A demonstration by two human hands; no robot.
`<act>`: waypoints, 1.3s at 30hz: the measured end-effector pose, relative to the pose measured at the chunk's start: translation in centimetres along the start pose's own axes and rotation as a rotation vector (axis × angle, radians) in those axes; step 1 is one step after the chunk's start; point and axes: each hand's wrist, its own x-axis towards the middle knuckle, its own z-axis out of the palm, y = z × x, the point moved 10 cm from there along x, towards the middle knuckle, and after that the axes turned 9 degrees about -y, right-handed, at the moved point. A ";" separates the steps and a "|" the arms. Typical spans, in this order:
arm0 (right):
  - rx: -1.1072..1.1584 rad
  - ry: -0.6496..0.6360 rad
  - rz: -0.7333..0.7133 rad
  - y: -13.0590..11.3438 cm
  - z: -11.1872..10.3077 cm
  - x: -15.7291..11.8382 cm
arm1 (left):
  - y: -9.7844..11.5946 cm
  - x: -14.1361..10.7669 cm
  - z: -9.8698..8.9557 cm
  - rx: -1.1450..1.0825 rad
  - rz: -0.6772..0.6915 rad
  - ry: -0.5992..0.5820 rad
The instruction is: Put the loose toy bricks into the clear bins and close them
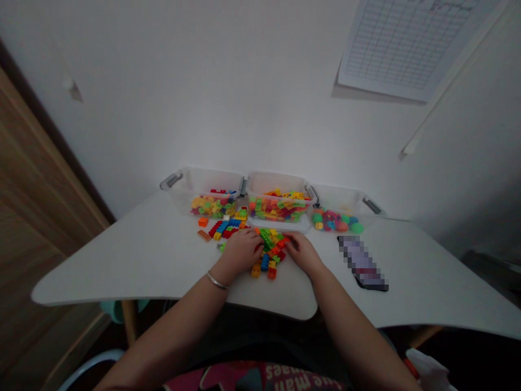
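the left hand [242, 251] and right hand [303, 252] rest on a loose heap of plastic bricks [268, 250], nearly meeting over it, on a white table [101, 271]. a bangle [217, 281] circles the left wrist. more bricks [226, 231] lie spread just left of the hands. behind them stand three clear bins side by side: the left bin [201, 190] and middle bin [279, 195] hold bricks, and the right bin [337, 209] holds round colored pieces [334, 221]. a pixelated flat object [362, 263] lies right of the hands. a gridded chart [419, 49] hangs on the wall.
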 end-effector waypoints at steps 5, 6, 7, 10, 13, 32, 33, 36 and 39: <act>-0.021 0.025 0.029 0.3 -0.5 -0.3 | 0.0 0.0 0.0 0.007 -0.003 -0.019; -0.019 0.024 0.033 0.4 -0.6 -0.4 | 0.0 0.0 0.0 0.011 -0.004 -0.024; -0.017 0.021 0.037 0.4 -0.6 -0.4 | 0.0 0.0 0.0 0.013 -0.005 -0.026; -0.018 0.001 0.032 0.4 -0.6 -0.4 | 0.0 -0.1 -0.1 0.012 -0.007 -0.022; -0.039 -0.017 0.022 0.3 -0.4 -0.4 | 0.1 -0.1 -0.1 0.009 -0.003 -0.013; 0.062 0.539 0.017 -0.5 -7.4 -2.0 | 0.0 0.1 0.1 -0.008 -0.002 -0.035; 0.045 0.585 0.012 -1.0 -8.2 -2.1 | 0.0 0.1 0.1 -0.014 -0.003 -0.034; -0.008 0.659 -0.023 -2.6 -10.1 -2.1 | -0.1 0.1 0.0 -0.027 -0.007 -0.023; -0.019 0.723 -0.051 -3.5 -11.6 -1.6 | -0.1 0.1 0.1 -0.032 -0.004 -0.014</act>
